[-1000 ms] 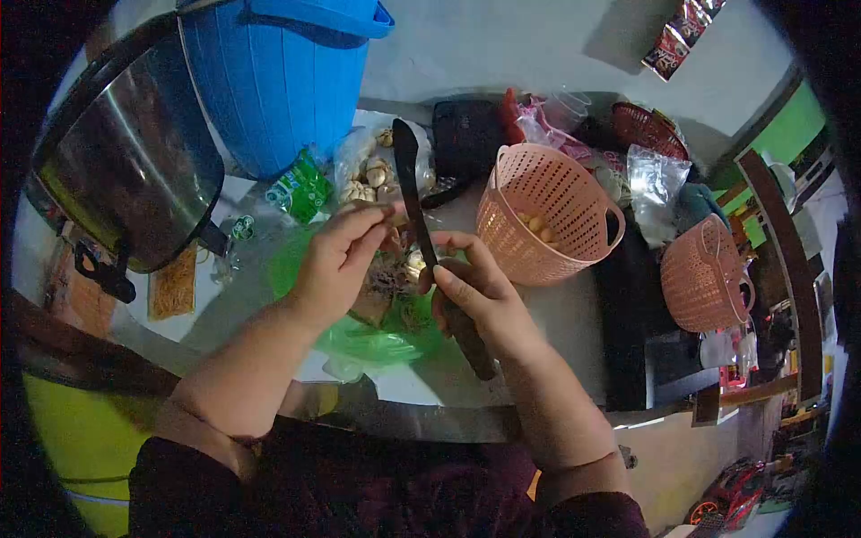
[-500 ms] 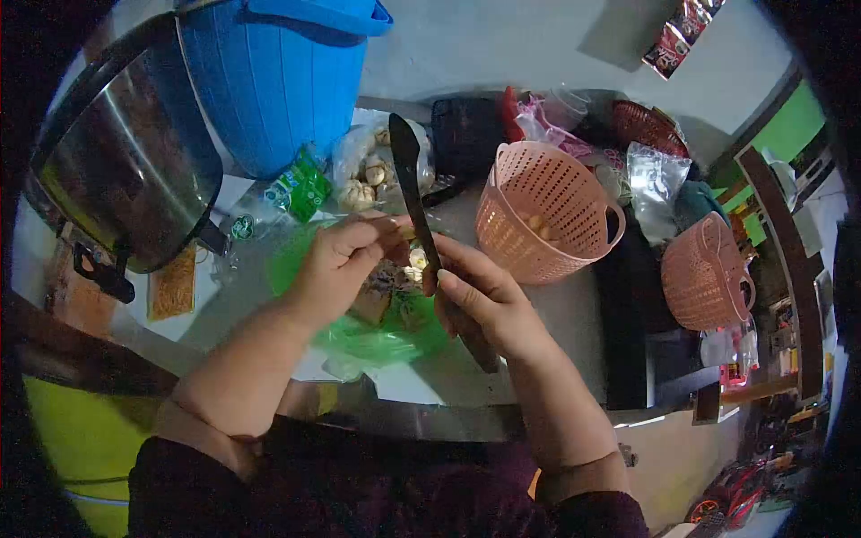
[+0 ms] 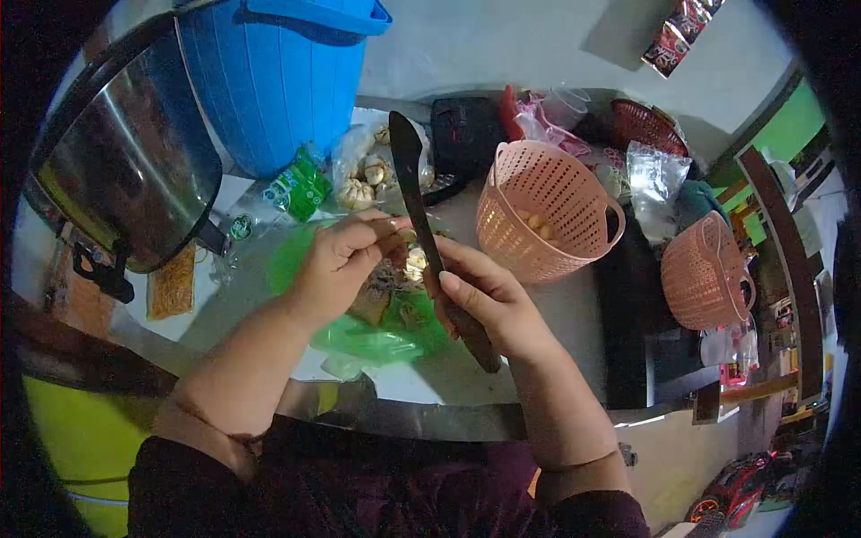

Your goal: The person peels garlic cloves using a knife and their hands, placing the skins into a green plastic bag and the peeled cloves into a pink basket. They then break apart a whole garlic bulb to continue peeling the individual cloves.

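Note:
My right hand (image 3: 484, 291) is closed round the handle of a dark-bladed knife (image 3: 410, 166), its blade pointing up and away from me. Close to the blade, my left hand (image 3: 345, 260) pinches a small garlic clove (image 3: 410, 237), mostly hidden by the fingers. A bright, pale piece of garlic (image 3: 416, 264) shows between the two hands. Beneath them, a green plastic bag (image 3: 368, 342) lies spread with garlic skins on it. Beyond my left hand is a clear bag of garlic bulbs (image 3: 355, 194). Peeled cloves (image 3: 541, 224) lie in the pink basket (image 3: 504, 235) to the right.
A large metal pot (image 3: 134, 152) and a blue bucket (image 3: 273, 90) stand at the left and back. A green packet (image 3: 303, 184) lies near the garlic bulbs. Another pink basket (image 3: 704, 273), a silver pouch (image 3: 655, 184) and a dark red basket (image 3: 647, 125) are at the right.
The fingers of my left hand have shifted slightly near the knife. The knife stays almost where it was in my right hand.

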